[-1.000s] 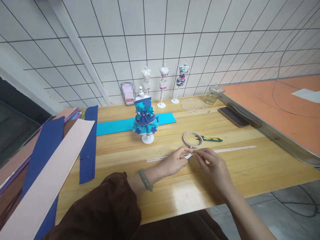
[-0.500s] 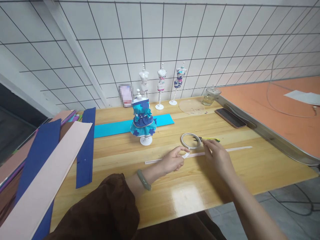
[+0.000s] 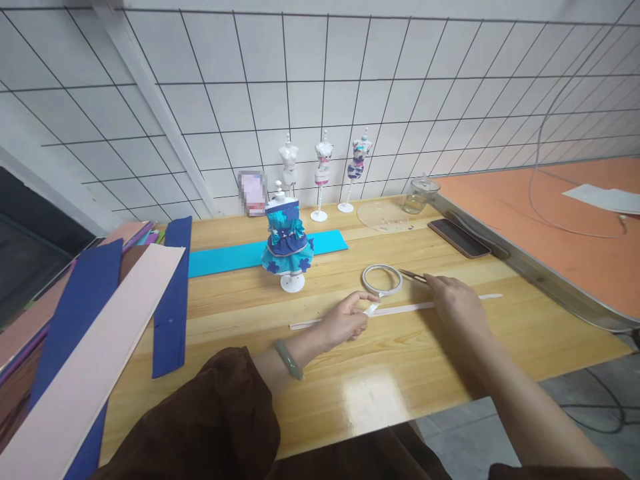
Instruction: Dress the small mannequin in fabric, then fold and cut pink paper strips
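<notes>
The left hand [image 3: 346, 320] pinches white tape [image 3: 371, 309] near its roll [image 3: 365, 281], perhaps keeping it taut. The right hand [image 3: 460, 307] closes round a utility knife [image 3: 415, 276] pointing left.

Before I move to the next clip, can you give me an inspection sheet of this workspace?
Surface: wooden table, glare near the front edge.
Items in use: tape roll, pale strip laid sideways, knife.
Clutter: dressed mannequin, three mannequins behind, turquoise strip, phone, jar; panels overlapping at left.
Hands: left hand holds the tape end; right hand is on the knife, handle hidden.
Cables: grey cable on the orange surface; dark cable on the floor.
Surroundings: tiled wall behind.
</notes>
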Motion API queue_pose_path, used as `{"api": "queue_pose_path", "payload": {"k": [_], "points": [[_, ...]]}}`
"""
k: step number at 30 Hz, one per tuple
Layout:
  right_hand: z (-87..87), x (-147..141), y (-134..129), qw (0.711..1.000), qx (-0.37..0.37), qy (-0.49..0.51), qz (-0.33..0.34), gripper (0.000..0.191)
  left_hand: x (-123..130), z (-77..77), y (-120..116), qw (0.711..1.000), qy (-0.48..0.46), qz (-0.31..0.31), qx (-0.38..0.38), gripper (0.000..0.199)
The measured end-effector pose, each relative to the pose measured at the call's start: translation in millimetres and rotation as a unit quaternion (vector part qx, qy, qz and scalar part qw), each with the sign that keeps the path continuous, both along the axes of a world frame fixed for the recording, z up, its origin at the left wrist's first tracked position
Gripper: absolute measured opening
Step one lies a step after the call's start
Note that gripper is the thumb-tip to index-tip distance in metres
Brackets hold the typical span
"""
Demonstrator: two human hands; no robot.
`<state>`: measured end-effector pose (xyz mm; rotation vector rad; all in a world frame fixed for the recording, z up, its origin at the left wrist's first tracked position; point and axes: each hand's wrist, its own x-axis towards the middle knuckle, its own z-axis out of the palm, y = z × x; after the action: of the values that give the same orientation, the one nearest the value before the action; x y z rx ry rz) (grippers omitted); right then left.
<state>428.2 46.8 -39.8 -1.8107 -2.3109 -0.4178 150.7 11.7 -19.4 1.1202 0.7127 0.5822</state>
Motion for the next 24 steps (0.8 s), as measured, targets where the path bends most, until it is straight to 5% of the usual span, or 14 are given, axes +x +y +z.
{"api": "queue_pose_path", "payload": {"k": [3, 6, 10, 14, 24], "points": [[5.6, 10.4, -8.2, 0.999, -0.02, -0.003, -0.037, 0.034, 0.2, 0.9, 0.0, 1.0, -0.003, 0.004, -0.005, 0.045], [13.4, 6.3, -24.2, 0.99, -0.064, 0.114, -0.049, 0.031, 0.5, 0.9, 0.3, 1.0, -0.002, 0.008, -0.007, 0.045], [30.4, -22.1, -51.0, 0.922, -0.219, 0.318, 0.028, 0.036, 0.6, -1.7, 0.2, 1.0, 0.001, 0.009, 0.0, 0.043], [47.4, -49.0, -63.0, 0.874, -0.326, 0.354, 0.068, 0.039, 0.6, -5.3, -1.2, 1.0, 0.003, 0.008, 0.022, 0.045], [64.9, -64.8, -53.9, 0.891, -0.3, 0.333, 0.069, 0.043, 1.6, -7.3, -1.2, 0.998, 0.025, -0.006, 0.052, 0.046]]}}
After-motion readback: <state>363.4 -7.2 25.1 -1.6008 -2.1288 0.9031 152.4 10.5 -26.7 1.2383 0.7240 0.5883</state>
